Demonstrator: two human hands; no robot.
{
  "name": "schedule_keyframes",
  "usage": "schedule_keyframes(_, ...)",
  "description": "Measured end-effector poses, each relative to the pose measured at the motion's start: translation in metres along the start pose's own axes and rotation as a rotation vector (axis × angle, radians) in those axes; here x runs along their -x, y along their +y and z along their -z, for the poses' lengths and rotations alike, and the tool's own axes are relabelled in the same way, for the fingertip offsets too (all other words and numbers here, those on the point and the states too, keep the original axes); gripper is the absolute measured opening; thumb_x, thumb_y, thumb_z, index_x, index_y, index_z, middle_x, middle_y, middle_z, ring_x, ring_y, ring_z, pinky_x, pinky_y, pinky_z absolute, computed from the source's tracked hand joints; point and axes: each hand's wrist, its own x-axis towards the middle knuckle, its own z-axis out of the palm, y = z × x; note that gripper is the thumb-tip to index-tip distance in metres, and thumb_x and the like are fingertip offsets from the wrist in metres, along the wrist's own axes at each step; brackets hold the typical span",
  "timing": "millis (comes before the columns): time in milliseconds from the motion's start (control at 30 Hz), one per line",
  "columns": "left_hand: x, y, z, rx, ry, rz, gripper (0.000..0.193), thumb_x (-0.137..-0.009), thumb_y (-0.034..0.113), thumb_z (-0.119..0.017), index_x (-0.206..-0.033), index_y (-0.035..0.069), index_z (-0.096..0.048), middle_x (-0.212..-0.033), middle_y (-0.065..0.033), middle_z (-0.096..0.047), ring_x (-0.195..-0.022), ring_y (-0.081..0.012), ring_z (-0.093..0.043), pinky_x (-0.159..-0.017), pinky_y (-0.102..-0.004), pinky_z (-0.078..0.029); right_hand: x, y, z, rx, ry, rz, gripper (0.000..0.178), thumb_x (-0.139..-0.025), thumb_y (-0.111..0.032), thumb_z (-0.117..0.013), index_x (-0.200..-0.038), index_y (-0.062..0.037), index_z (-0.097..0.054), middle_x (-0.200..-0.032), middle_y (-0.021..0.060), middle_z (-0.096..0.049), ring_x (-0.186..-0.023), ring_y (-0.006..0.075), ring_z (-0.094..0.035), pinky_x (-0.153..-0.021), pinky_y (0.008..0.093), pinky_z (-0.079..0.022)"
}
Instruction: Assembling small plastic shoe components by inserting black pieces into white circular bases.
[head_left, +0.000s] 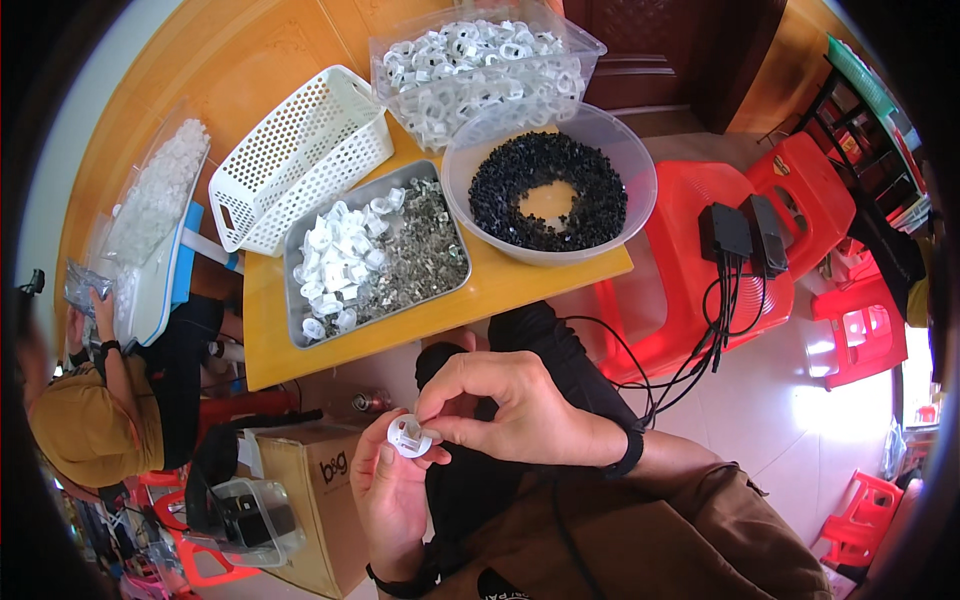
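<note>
My left hand [388, 490] holds a small white round plastic part [408, 437] with an open middle, between thumb and fingers, above my lap. My right hand [515, 405] comes in from the right, thumb and forefinger pinched at the part's right edge. Whatever lies in that pinch is too hidden to make out. Beyond my hands, a metal tray [291, 295] on the yellow table has similar white parts [338, 258] on its left side. Small grey metallic-looking pieces [425, 235] fill its right side.
The table [268, 350] also bears a white perforated basket [298, 150], a clear box [590, 48] of white parts and a bowl [647, 190] of small black pieces. Red stools [690, 190] with black cabled devices [725, 232] stand right. A cardboard box [300, 500] and another person [85, 420] are left.
</note>
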Motion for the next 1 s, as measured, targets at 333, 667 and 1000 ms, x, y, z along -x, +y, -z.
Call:
schedule_keyframes(333,0.0009,-0.0011,0.0024,-0.040,0.002,-0.003,0.038,-0.095,0.025,-0.053,-0.120,-0.003,-0.053,-0.107,-0.0124,-0.062,-0.090,-0.0226,-0.063,-0.075,-0.0374,-0.053,0.0015,-0.0014,0.0001,0.068,-0.026,0.126,0.019,-0.071,0.006,-0.074,-0.086,-0.0039,-0.067,-0.083,0.0038,-0.066,-0.073,0.0151,-0.063,-0.058,0.0237,-0.049)
schedule_keyframes(667,0.0011,0.0017,0.0074,-0.058,-0.019,0.031,0.036,-0.096,0.030,-0.051,-0.108,-0.004,-0.053,-0.096,-0.0144,-0.063,-0.084,-0.0228,-0.063,-0.071,-0.0369,-0.052,0.0019,-0.0009,0.0003,0.013,-0.091,0.272,0.019,-0.072,0.004,-0.070,-0.086,-0.0062,-0.063,-0.079,0.0052,-0.061,-0.069,0.0219,-0.059,-0.061,0.0310,-0.049)
schedule_keyframes(1000,0.0040,0.0028,0.0074,-0.099,-0.015,0.065,0.041,-0.098,0.035,-0.044,-0.105,-0.005,-0.054,-0.092,-0.0144,-0.062,-0.076,-0.0209,-0.061,-0.066,-0.0341,-0.050,0.0023,-0.0034,-0.0002,0.081,-0.153,0.337,0.019,-0.070,-0.002,-0.071,-0.086,-0.0067,-0.061,-0.079,0.0048,-0.060,-0.075,0.0256,-0.059,-0.071,0.0350,-0.050)
